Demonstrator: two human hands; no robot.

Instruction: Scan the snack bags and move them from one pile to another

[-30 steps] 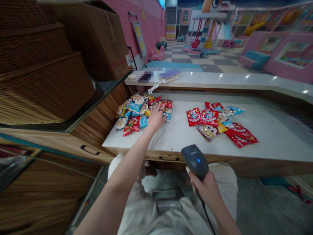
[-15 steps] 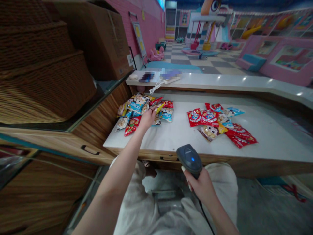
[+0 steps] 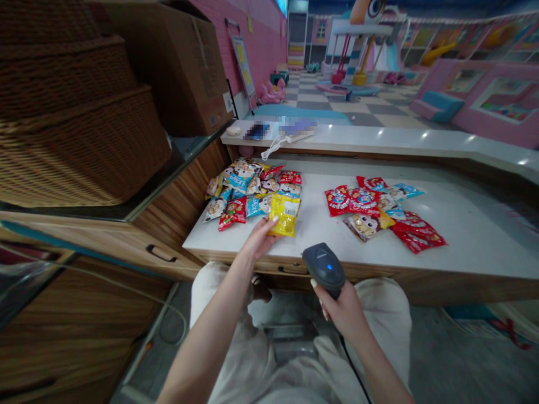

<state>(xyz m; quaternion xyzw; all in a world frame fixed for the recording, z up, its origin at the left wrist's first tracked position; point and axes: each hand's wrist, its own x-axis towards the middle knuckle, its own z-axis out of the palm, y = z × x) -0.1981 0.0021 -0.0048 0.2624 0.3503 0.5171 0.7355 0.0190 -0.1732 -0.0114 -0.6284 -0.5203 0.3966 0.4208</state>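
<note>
Okay, left hand: fingers pinched together on the near left corner of a small yellow foil snack packet. The packet is held low over the front part of the white-topped bench, just beside the mixed heap of small colourful snack packets. Can't tell if its far edge touches the heap or the bench.

Handling, as a judgement: very light, thin crinkly film, slick, a bit puffed, and the contents probably crush easily. From one corner it will likely droop and twist. Better hold is along a flat sealed edge, thumb above and fingers below, with a gentle squeeze that leaves the white label patch uncovered.

Right hand: fingers wrapped tight round the grip of a dark grey handheld barcode scanner with a blue light. It is held below the bench's front edge, apart from the packet.

Hard to see:
- The packet print is too small to read, and the white patch may be a barcode.
- The left thumb is mostly hidden.
- The scanner window faces away, and its cable is cut off at the bottom edge.
- The items on the raised white counter are blurred out.
- The spread of red and blue packets at the right overlaps, so the count is unclear.
</note>
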